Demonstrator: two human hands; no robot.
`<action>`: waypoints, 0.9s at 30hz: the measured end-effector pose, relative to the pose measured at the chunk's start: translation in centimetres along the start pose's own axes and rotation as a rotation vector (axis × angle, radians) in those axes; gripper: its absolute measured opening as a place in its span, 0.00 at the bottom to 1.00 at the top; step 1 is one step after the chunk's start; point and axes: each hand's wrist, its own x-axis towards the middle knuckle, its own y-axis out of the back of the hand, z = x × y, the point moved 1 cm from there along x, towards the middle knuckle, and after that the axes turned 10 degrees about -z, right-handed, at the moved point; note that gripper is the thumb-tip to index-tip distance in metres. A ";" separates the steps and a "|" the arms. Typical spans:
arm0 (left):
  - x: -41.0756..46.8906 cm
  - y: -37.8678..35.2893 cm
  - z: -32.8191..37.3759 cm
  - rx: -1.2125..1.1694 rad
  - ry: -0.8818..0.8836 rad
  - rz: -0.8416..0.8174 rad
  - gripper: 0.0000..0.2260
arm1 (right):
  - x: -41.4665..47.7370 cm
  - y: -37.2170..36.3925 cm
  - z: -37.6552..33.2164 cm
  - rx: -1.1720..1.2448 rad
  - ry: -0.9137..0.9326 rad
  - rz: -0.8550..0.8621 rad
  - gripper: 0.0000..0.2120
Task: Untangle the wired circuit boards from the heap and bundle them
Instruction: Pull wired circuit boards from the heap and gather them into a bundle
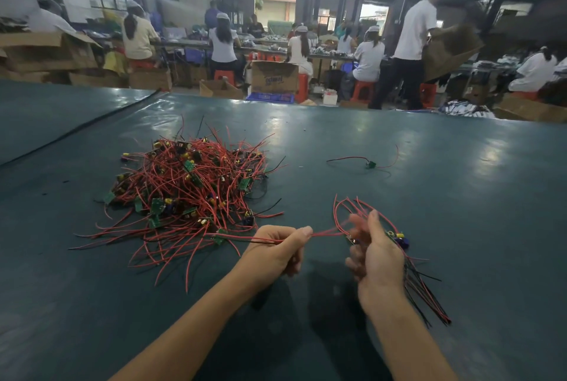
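So your left grip (276, 250) has its fingers curled in, with thumb and forefinger pinching a red wire (326, 232). That wire runs taut across to your right grip (379, 258). On the other side it trails back to a small green board (219, 239) at the near edge of the heap (187, 184).

Your right grip is wrapped around the bundle (399, 238). The fingertips are motion-blurred, so I can't tell exactly how each finger sits. The boards with their yellow and blue parts poke out just past your thumb. Red loops stick up above the hand, and red and black tails fan out below your wrist, down to the right.

The heap itself is a tangled mound of red wires and green boards. It sits on the dark green worktop (460, 196), to the left of both hands and a bit further out. One stray board (370, 164) with its wires lies alone, well apart from the heap, off to the right.

Beyond the worktop's far edge, people sit on red stools (363, 90) among cardboard boxes (274, 76).
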 end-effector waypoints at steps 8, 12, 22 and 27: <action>0.2 -0.1 -0.5 0.147 -0.043 0.052 0.19 | -2.4 -2.6 1.5 -0.272 -0.026 -0.344 0.14; -0.1 -0.1 -0.9 0.290 -0.081 -0.058 0.12 | -2.2 -2.0 0.5 -0.316 0.096 -0.227 0.15; -0.5 1.3 -0.8 0.721 -0.098 0.093 0.03 | 0.4 1.6 -2.2 -0.397 0.140 -0.143 0.18; -0.7 2.4 -0.6 0.934 -0.171 0.315 0.02 | 0.8 2.9 -1.4 -1.005 0.279 0.004 0.07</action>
